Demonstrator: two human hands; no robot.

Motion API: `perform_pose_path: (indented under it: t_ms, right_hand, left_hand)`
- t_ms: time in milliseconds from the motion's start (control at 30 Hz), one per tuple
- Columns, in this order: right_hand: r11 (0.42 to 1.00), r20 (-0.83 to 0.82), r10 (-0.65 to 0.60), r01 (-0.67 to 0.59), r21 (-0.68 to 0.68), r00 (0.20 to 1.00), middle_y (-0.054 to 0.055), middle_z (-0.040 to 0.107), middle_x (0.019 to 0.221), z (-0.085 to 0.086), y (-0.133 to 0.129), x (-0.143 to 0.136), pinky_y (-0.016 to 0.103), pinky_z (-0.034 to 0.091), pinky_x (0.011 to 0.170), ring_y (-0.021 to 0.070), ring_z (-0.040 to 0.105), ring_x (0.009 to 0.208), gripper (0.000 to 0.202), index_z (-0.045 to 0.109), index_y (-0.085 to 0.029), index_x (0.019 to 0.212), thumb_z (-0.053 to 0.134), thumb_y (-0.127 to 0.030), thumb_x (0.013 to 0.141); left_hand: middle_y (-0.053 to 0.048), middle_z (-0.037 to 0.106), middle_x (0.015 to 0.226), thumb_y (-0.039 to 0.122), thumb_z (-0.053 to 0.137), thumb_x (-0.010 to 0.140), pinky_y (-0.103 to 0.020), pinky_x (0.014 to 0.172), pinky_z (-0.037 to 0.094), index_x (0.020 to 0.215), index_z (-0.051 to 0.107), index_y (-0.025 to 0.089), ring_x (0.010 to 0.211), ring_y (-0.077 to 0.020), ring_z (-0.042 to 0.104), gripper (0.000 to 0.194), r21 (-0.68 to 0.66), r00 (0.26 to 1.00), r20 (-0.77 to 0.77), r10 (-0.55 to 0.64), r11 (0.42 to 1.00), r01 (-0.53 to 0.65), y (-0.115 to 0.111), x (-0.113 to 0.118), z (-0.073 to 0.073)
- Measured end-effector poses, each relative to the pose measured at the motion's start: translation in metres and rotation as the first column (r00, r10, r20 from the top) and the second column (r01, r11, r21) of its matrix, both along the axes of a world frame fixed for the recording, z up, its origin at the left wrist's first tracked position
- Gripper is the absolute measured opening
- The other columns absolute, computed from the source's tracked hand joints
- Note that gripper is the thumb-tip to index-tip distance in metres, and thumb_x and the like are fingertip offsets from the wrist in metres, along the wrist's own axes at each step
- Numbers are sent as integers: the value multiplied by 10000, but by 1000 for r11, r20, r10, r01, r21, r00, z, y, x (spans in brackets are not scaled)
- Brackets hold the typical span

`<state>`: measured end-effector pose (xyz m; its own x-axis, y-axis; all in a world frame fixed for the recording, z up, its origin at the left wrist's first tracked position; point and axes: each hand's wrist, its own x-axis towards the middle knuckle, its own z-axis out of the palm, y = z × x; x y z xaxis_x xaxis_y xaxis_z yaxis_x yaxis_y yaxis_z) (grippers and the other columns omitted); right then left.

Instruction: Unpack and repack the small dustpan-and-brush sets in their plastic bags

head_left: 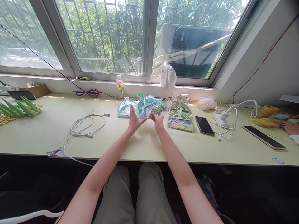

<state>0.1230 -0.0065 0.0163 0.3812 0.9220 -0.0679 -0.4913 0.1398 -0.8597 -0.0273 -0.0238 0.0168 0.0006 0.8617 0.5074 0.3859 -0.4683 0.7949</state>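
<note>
A teal mini dustpan-and-brush set (151,104) in clear wrap is held up at a tilt above the table, between my two hands. My left hand (135,120) grips its lower left side, fingers pointing up and thumb stretched along the bottom edge. At the lower edge, by the printed card, my right hand (157,120) pinches it with thumb and fingers. Behind my left hand another wrapped teal dustpan set (124,108) lies on the table. Green dustpan sets (180,119), overlapping, lie to the right of my right hand.
The pale table (116,143) runs below the window. A white cable (76,126) is coiled at left, near green spiky pieces (21,107). A drink bottle (120,86) stands behind. Rightward are a phone (204,125), a charger (223,118), a tablet-like device (263,137) and another person's hand (289,127).
</note>
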Motion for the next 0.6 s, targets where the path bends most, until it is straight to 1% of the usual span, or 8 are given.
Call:
perform_pose_path:
  t_ms: [33, 67, 133, 167, 200, 300, 467, 600]
  right_hand:
    - [1000, 13, -2, 1, 7, 1000, 2, 734, 757, 0, -1, -1, 270, 633, 719, 133, 702, 693, 182, 647, -151, 852, 760, -45, 757]
    - [1000, 30, 0, 0, 15, 1000, 5, 737, 771, 0, -1, -2, 272, 632, 719, 136, 703, 700, 185, 650, -151, 861, 763, -50, 753]
    - [999, 69, 12, -14, 29, 998, 9, 740, 788, 0, -2, -4, 275, 631, 716, 137, 700, 707, 192, 656, -152, 876, 769, -63, 749]
    - [999, 89, 18, -21, 32, 996, 8, 739, 789, 0, -3, -5, 274, 630, 715, 135, 696, 706, 190, 658, -152, 879, 768, -68, 749]
    - [999, 104, 25, -28, 30, 994, 6, 737, 786, -1, -3, -6, 271, 629, 712, 132, 692, 702, 184, 658, -152, 877, 764, -69, 751]
    - [999, 134, 40, -42, 12, 990, -1, 729, 769, -2, -4, -10, 263, 626, 705, 121, 678, 684, 166, 654, -152, 862, 739, -54, 760]
    - [998, 160, 63, -63, -5, 985, 3, 725, 760, -5, -4, -14, 267, 628, 701, 118, 664, 677, 159, 660, -151, 848, 743, -55, 752]
    - [999, 113, 39, -40, 8, 993, 10, 736, 799, -9, 0, -12, 283, 636, 733, 129, 680, 714, 167, 655, -156, 844, 747, -66, 737]
  left_hand:
    - [-210, 124, 1712, 550, 818, 756, -595, 1251, 180, 1634, 195, 218, 1583, -388, 113, 1126, 164, 992, -104, 76, 985, -58, -2, 1, 0]
    - [-180, 130, 1718, 513, 778, 812, -596, 1263, 128, 1609, 292, 233, 1590, -375, 78, 974, 298, 971, -205, 126, 953, -61, -4, 1, 0]
    - [-113, 254, 1699, 380, 656, 930, -599, 1272, 80, 1513, 478, 289, 1590, -336, 129, 616, 440, 901, -403, 162, 898, 35, -7, 1, 1]
    - [-85, 327, 1674, 302, 606, 957, -602, 1275, 72, 1458, 544, 312, 1582, -317, 180, 505, 459, 857, -489, 163, 884, 94, -8, 0, 2]
    - [-66, 385, 1647, 234, 573, 962, -606, 1277, 70, 1410, 589, 324, 1571, -301, 231, 457, 459, 813, -560, 159, 877, 144, -9, -2, 2]
    - [-64, 459, 1602, 113, 541, 931, -616, 1282, 70, 1303, 659, 296, 1539, -285, 318, 430, 444, 732, -661, 163, 871, 208, -8, -5, 3]
    - [-125, 546, 1512, 86, 534, 887, -654, 1276, 34, 1119, 707, 218, 1498, -315, 387, 318, 468, 711, -670, 215, 866, 179, -10, -4, 2]
    - [-145, 585, 1430, 116, 556, 857, -657, 1277, 22, 977, 718, 212, 1455, -336, 428, 223, 464, 706, -661, 255, 878, 116, -9, -1, 0]
